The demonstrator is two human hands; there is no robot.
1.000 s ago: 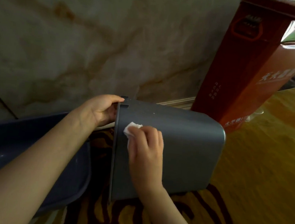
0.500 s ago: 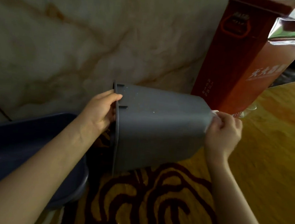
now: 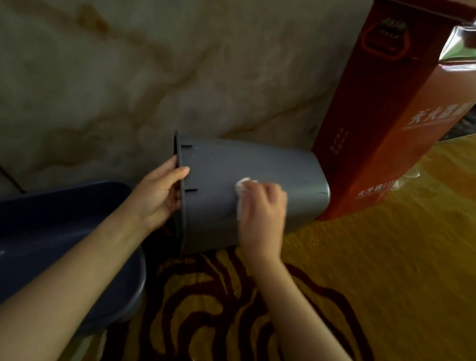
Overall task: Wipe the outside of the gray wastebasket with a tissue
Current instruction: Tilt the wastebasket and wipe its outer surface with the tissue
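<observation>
The gray wastebasket (image 3: 220, 167) lies tipped on its side above the carpet, its rim to the left and its base to the right. My left hand (image 3: 155, 196) grips the rim, fingers curled over the edge. My right hand (image 3: 262, 213) presses a crumpled white tissue (image 3: 242, 186) against the middle of the basket's upper side wall. Most of the tissue is hidden under my fingers.
A tall red-brown carton (image 3: 393, 115) stands right behind the basket's base. A dark blue plastic tub (image 3: 42, 222) sits at the left under my left forearm. A marble wall (image 3: 155, 60) rises behind. Yellow carpet with dark red swirls (image 3: 366, 276) covers the floor.
My right hand swept the tissue from near the rim to the base end, then back to the middle of the side wall. The left hand kept its hold on the rim.
</observation>
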